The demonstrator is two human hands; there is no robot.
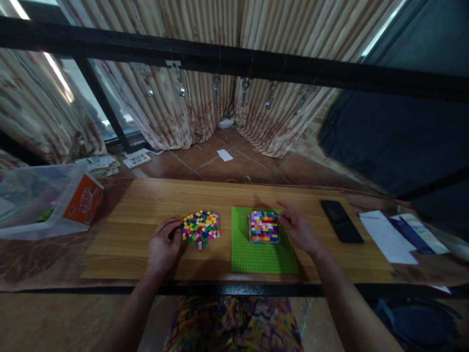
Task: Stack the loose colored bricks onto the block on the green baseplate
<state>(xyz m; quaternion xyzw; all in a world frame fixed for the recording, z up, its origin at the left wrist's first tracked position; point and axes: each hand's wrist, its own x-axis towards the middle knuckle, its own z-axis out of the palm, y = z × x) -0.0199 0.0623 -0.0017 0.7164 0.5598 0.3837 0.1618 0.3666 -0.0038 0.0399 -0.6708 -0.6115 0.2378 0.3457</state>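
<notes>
My left hand [164, 244] rests on the wooden board at the left edge of a loose pile of small coloured toy bricks [201, 227]. Its fingers are loosely bent and apart from the thumb, and I see nothing held in them. On a green studded baseplate [256, 259] stands a rectangular block built of multicoloured bricks [264, 227]. Over the plate's right side, my right hand [297, 229] has its fingers apart, with the tips beside the block's upper right edge. Whether they touch it is too small to tell.
A black phone [341, 221] lies right of the baseplate, with white paper [388, 238] beyond it. At far left stands a clear plastic bin [32, 195] with an orange label. A dark metal bar [234, 289] runs along the near edge; another crosses above, hung with hooks.
</notes>
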